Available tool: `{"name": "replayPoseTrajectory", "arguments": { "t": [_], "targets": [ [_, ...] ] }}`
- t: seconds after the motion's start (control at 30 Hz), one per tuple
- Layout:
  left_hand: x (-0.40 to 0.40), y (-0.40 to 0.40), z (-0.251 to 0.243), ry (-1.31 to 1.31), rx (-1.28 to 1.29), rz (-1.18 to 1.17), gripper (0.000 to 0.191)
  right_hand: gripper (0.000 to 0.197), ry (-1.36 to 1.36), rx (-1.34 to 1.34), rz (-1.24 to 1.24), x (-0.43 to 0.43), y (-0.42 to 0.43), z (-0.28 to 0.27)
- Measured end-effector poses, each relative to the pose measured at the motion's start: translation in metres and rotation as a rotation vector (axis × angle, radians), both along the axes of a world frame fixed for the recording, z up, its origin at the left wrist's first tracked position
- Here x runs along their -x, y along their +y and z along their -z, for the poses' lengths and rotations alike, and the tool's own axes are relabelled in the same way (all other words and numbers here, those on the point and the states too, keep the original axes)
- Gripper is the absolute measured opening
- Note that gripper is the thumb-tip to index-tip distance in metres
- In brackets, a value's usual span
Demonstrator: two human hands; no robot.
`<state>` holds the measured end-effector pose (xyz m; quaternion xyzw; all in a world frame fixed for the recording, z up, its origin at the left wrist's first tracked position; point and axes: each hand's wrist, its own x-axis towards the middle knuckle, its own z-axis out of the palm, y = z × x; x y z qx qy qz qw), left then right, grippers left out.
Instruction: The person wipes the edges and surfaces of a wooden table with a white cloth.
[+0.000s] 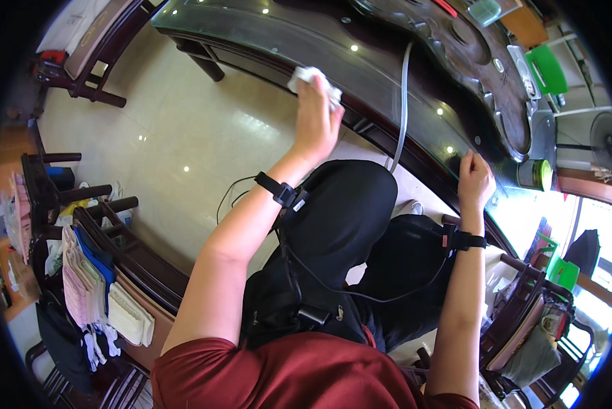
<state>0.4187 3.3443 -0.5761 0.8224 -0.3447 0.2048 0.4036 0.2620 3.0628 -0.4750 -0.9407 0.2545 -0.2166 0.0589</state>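
My left hand (317,120) is raised at the near edge of a dark wooden table with a glass top (306,36), holding a crumpled white tissue or cloth (308,75) against or just above that edge; contact cannot be told. Closed into a loose fist, my right hand (475,179) rests at the table's edge further right, with nothing visible in it. A pale hose (404,97) runs across the glass between the hands and hangs down over the edge. Beyond it lies a carved dark tea tray (510,84). Black straps with small devices circle both wrists.
A green-lidded jar (543,175) stands right of my right hand. Wooden chairs stand at both sides; folded towels (83,281) hang over the left one. Green plastic chairs (561,273) are at the right. A black cable (382,300) crosses my lap between the wrist devices.
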Motion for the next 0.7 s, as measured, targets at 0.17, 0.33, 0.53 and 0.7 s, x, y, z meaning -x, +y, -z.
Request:
{"name": "replayPoseTrajectory", "arguments": {
  "t": [0.17,0.33,0.53,0.7],
  "targets": [
    [-0.082,0.02,-0.019,0.336,0.21,-0.382,0.081,0.033,-0.024,0.003,-0.015,0.0,0.001,0.003],
    [-0.216,0.109,-0.028,0.4,0.345,-0.554,0.086,0.034,-0.034,0.007,-0.001,0.0,0.0,-0.003],
    [-0.23,0.143,-0.02,0.484,0.481,-0.481,0.09,0.034,-0.021,-0.011,-0.013,-0.004,0.005,-0.001],
    [-0.111,0.047,-0.012,0.511,0.426,-0.268,0.09,0.035,-0.002,0.008,0.003,-0.002,0.0,-0.002]
  ]
}}
